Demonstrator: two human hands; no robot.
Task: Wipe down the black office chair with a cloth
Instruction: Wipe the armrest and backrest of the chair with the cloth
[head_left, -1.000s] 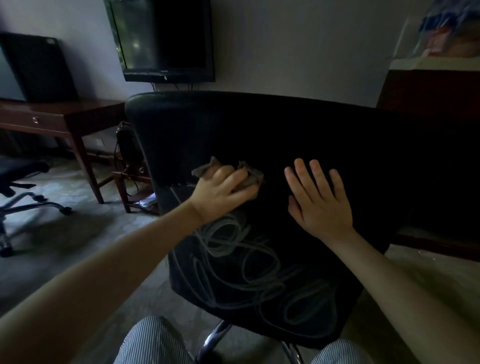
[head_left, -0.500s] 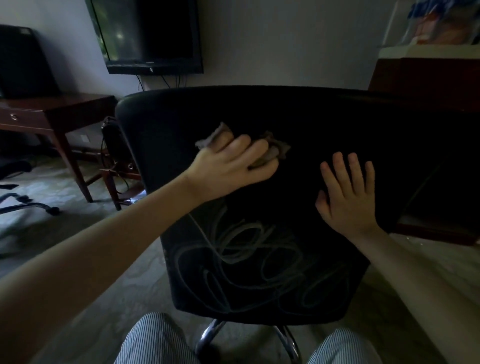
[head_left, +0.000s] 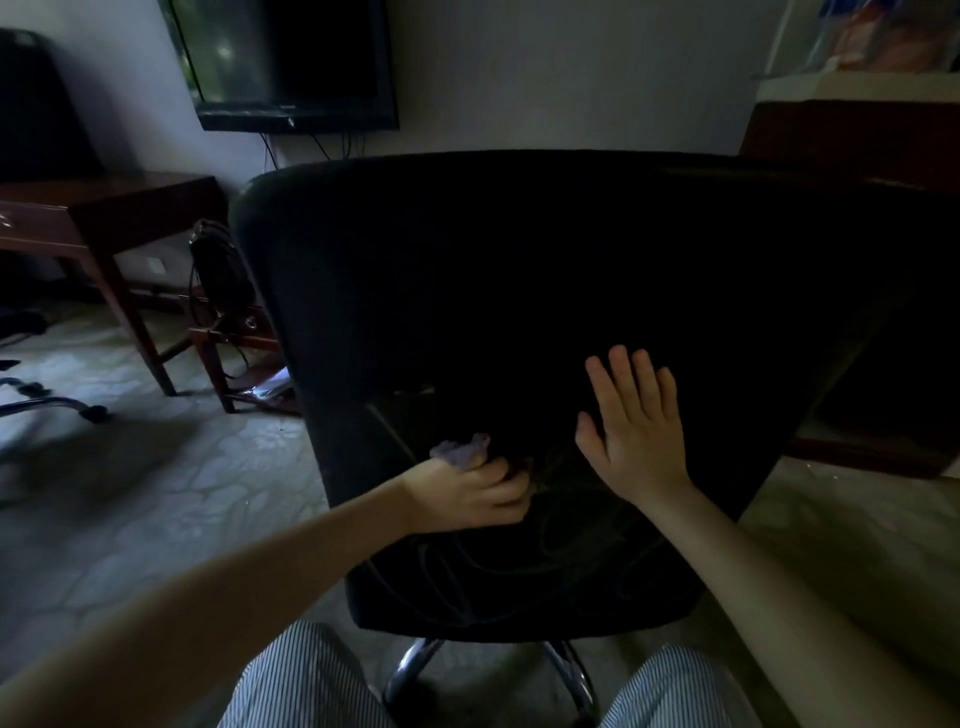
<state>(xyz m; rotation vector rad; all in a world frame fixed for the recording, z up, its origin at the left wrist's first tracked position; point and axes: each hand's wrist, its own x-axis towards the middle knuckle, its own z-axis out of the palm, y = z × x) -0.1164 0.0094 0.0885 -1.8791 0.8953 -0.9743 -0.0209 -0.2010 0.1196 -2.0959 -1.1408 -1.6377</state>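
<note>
I see left hand (head_left: 470, 493) gripping cloth (head_left: 462, 451) now lower on chair back (head_left: 519, 291) than before; right hand (head_left: 636, 431) stays flat, open

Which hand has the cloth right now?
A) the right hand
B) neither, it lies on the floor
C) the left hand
C: the left hand grips the cloth against the chair back, while the right hand lies flat and open on it.

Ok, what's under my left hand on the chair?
A crumpled cloth, gripped by the left hand against the black chair back. Only a tuft shows above the hand; the rest of it is covered by the hand.
</note>
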